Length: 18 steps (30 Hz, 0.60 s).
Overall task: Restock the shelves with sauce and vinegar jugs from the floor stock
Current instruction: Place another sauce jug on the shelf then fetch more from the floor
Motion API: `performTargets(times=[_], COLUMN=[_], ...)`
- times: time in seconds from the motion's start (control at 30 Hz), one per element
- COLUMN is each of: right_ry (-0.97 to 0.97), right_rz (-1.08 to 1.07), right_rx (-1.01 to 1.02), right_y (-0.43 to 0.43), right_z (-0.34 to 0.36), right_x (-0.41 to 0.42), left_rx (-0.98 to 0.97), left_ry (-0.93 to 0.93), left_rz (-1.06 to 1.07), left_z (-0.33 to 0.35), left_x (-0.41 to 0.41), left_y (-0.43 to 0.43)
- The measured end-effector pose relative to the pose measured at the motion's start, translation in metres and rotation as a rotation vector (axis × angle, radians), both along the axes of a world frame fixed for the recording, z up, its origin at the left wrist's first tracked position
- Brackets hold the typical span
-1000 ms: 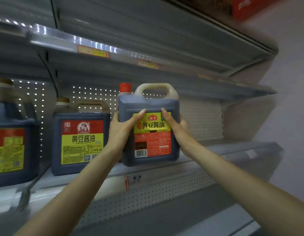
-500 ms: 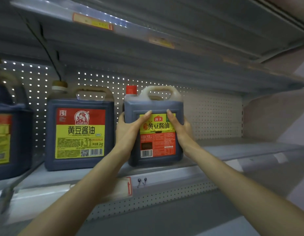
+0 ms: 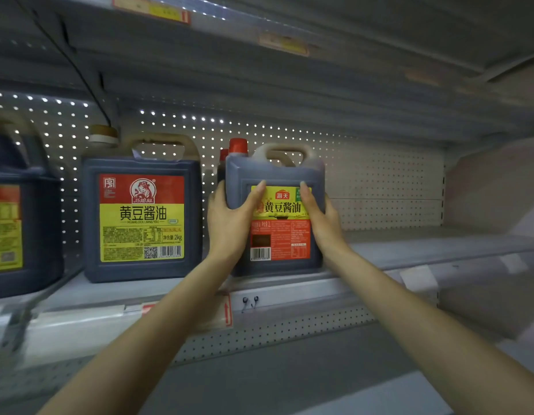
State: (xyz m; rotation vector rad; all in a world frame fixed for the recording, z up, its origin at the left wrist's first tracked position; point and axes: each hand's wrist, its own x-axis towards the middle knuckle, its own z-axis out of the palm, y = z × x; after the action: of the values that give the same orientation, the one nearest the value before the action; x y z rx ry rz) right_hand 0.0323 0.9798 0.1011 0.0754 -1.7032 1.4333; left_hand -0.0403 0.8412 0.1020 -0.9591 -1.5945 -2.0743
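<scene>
The soy sauce jug now sits with its base down on the shelf, just right of the larger yellow-label jug and directly in front of another red-capped jug. A second ago its base hung at the shelf's near lip; since then I have slid it farther in, toward the pegboard back. My left hand and right hand still clasp its two sides, thumbs laid across the label. So this jug looks as good as placed — what's left, I judge, is to let go. The shelf to its right holds nothing I can see.
</scene>
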Motion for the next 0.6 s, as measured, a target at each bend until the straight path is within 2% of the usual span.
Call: performTargets(times=[0.17, 0.37, 0.47, 0.6], right_ry=[-0.032, -0.212, -0.363, -0.576], right_rz=[-0.128, -0.177, -0.388, -0.752], right_rx=[0.037, 0.209, 0.457, 0.873], right_y=[-0.007, -0.015, -0.017, -0.018], right_z=[-0.008, -0.017, -0.028, -0.035], right_x=[0.006, 0.03, 0.044, 0.078], left_rx=[-0.053, -0.243, -0.423, -0.673], left_ry=[0.083, 0.269, 0.403, 0.731], left_rz=[0.124, 0.304, 0.439, 0.718], left_z=[-0.003, -0.007, -0.013, -0.022], left_x=[0.007, 0.021, 0.032, 0.039], left_y=[-0.001, -0.008, -0.016, -0.031])
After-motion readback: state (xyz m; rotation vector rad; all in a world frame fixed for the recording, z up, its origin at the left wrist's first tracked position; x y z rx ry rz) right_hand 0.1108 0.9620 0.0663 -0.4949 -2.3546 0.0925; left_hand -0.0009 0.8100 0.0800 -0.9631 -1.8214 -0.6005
